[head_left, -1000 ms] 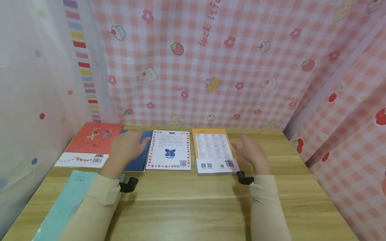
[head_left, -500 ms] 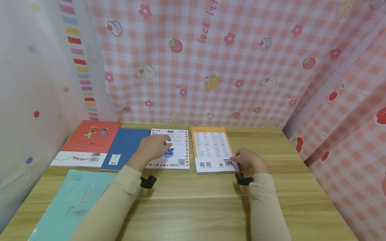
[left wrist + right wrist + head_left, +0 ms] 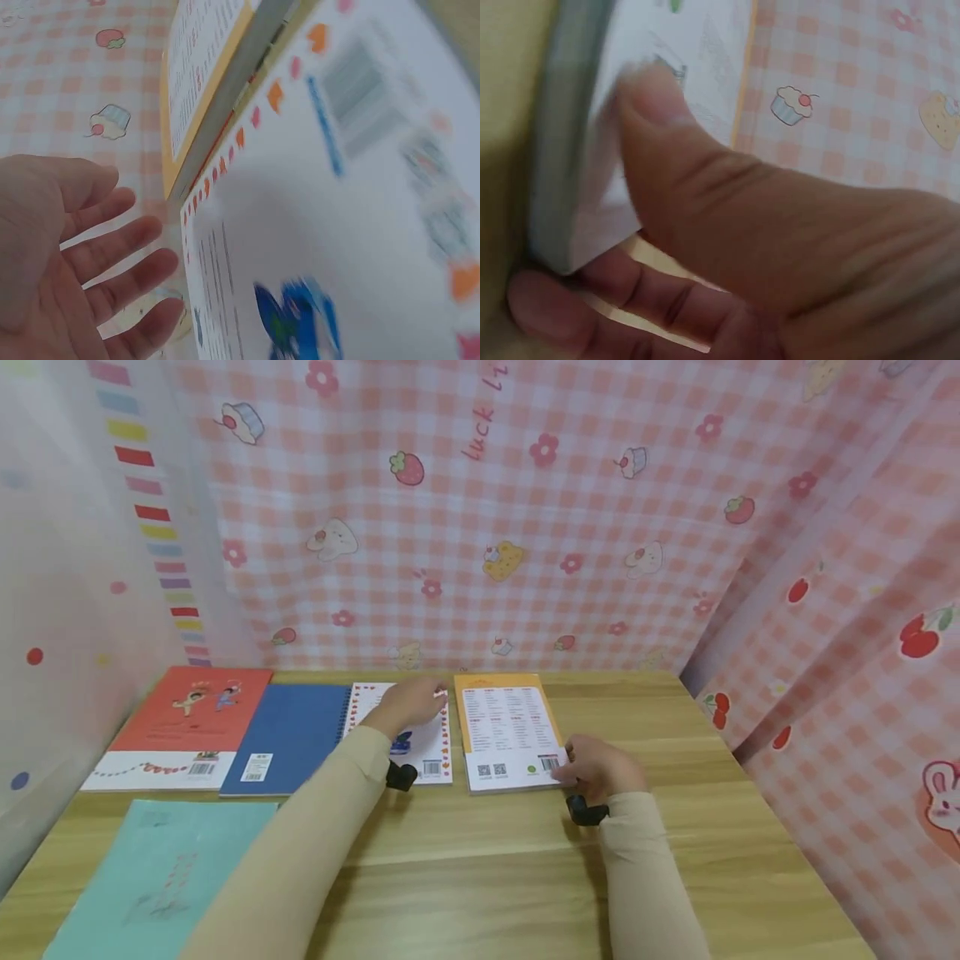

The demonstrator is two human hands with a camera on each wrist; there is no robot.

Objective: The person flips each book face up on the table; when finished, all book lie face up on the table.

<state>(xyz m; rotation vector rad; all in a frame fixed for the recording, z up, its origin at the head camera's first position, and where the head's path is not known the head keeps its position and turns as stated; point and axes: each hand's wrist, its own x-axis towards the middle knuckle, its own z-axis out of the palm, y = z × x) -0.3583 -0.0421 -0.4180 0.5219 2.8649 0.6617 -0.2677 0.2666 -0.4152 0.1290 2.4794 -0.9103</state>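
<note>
My right hand pinches the near right corner of a thick book with a yellow and white back cover. In the right wrist view, the thumb lies on the cover while the other fingers curl at the book's edge. My left hand is over the far part of a white book with a leaf border and a blue picture, partly hiding it. Seen from the left wrist, its fingers are spread and loosely bent beside that book's far edge, holding nothing.
Left of the white book lie a blue spiral-bound book and a red and white book. A teal book lies nearer on the wooden table. A pink checked curtain hangs behind the table.
My left hand has moved right, from over the blue book to the white book's far side. My right hand has come down and taken hold of the yellow and white book's corner.
</note>
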